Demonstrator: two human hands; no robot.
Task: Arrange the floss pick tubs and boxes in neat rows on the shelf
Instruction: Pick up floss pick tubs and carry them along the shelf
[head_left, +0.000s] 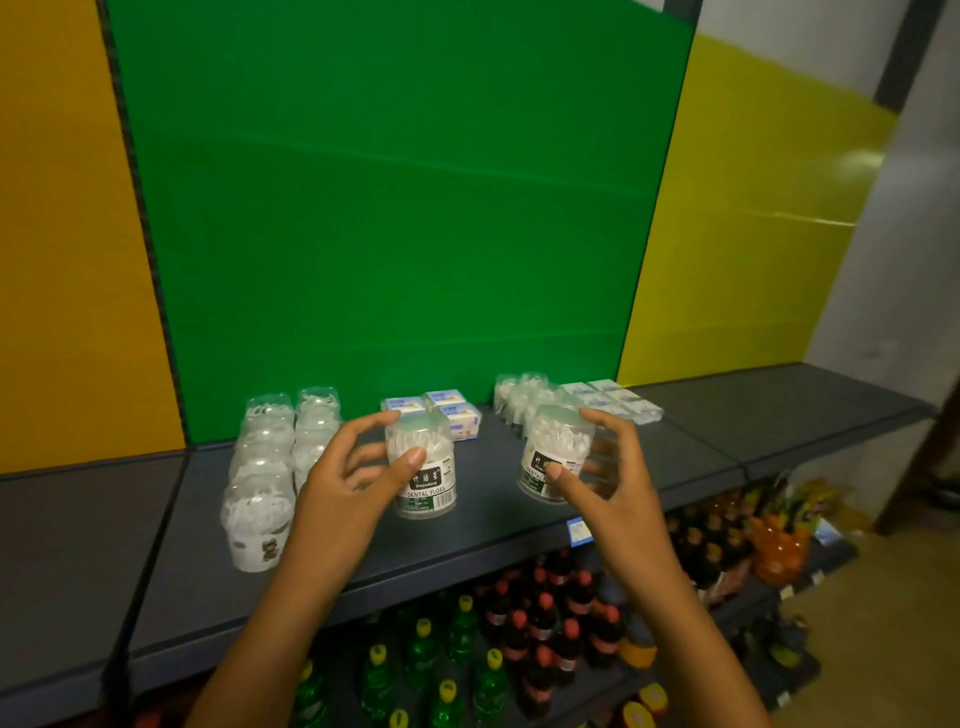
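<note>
Head view: hands curled around tubs.

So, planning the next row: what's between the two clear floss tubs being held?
Head view: only bare dark shelf lies between the left-hand tub and right-hand tub.

Both forearms reach up from the lower frame. The left hand and right hand, at centre frame, have curled fingers, each gripping something.
</note>
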